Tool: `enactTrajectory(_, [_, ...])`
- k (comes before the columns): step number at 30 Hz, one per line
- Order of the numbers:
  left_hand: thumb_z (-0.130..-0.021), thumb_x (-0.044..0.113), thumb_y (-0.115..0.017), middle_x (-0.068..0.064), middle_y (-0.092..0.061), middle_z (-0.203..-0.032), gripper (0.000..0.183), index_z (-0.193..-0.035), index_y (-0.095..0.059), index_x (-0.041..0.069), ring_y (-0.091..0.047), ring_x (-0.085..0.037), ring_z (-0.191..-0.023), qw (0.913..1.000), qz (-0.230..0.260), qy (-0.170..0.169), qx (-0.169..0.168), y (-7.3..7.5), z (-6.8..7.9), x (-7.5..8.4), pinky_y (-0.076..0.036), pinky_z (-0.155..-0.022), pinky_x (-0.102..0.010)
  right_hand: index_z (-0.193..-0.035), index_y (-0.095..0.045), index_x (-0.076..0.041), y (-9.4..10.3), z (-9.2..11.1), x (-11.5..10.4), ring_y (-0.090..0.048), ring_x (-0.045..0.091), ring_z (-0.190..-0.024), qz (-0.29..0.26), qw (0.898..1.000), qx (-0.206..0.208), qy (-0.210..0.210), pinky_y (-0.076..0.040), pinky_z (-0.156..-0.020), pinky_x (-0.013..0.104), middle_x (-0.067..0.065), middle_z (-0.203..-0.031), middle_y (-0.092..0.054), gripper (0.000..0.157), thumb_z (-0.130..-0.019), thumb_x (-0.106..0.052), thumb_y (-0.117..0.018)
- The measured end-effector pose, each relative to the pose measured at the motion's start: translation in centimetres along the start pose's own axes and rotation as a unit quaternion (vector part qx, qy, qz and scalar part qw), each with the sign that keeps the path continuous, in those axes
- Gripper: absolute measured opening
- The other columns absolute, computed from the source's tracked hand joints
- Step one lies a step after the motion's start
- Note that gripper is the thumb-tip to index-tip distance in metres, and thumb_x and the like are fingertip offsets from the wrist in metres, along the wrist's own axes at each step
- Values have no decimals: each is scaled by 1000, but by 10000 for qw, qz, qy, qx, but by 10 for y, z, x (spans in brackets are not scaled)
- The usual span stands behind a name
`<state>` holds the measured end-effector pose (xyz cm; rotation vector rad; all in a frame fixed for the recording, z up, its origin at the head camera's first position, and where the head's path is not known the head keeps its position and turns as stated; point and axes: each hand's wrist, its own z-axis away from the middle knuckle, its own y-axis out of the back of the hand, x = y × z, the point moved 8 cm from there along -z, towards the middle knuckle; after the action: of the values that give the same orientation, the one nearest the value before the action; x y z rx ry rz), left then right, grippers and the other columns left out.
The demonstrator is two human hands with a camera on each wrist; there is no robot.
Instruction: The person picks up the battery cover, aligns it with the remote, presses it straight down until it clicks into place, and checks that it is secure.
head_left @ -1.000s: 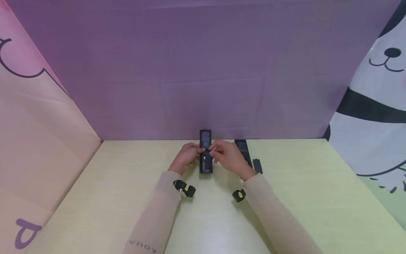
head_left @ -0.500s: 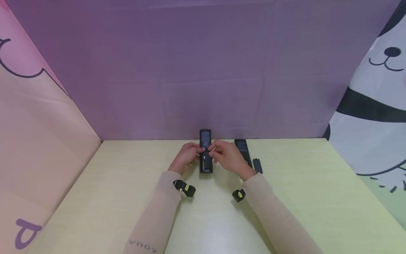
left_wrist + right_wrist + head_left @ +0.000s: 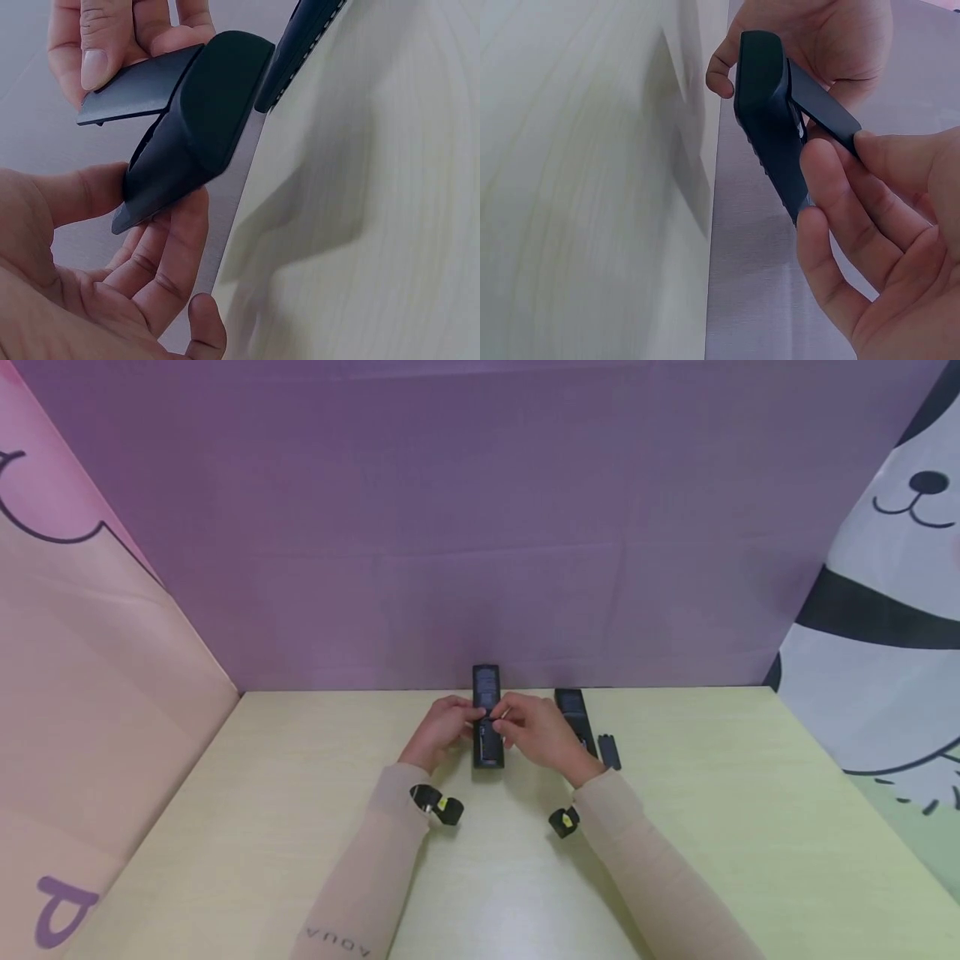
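Observation:
A black remote control [image 3: 487, 687] is held back side up above the table, its battery compartment partly covered. My left hand [image 3: 441, 729] grips its left edge between thumb and fingers, plain in the left wrist view, where the remote's end [image 3: 225, 105] faces the camera. Between thumb and fingers of my right hand [image 3: 536, 731] is a black battery cover [image 3: 826, 112]. The cover slants out from the remote, touching it near the bottom end while the pinched end stands clear. In the right wrist view a small light gap shows between cover and remote.
To the right lies a second black remote [image 3: 573, 714], partly behind the right hand, with another black cover [image 3: 609, 752] beside it. A purple cloth wall [image 3: 420, 568] rises at the back edge of the pale table [image 3: 300, 777].
The cover has tilted down over the battery compartment; the battery visible inside a second ago is now mostly hidden. Both hands have stayed nearly in place.

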<state>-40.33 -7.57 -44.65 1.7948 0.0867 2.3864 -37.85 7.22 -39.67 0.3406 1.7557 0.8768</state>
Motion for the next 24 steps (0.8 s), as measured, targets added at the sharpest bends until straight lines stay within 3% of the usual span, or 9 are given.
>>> enactTrajectory(13, [-96,19,-67,-13,-65,-123,30,-120,-62,2,-65,-28,-90,10000,51,-12,2,-3,0,1,-40,-94,-41,-107,-70,-15,-1,2,-1,-71,28,-78,-166,9998,-49,63,-51,-60,32,4,-91,-76,8,-100,-13,-66])
enactTrajectory(24, [-96,20,-67,-12,-66,-120,27,-117,-62,3,-67,-29,-91,9999,-54,-72,51,-4,2,4,-41,-95,-43,-107,-72,-15,-1,0,0,-68,18,-71,136,9999,4,96,-50,-60,30,2,-91,-72,9,-99,-16,-67])
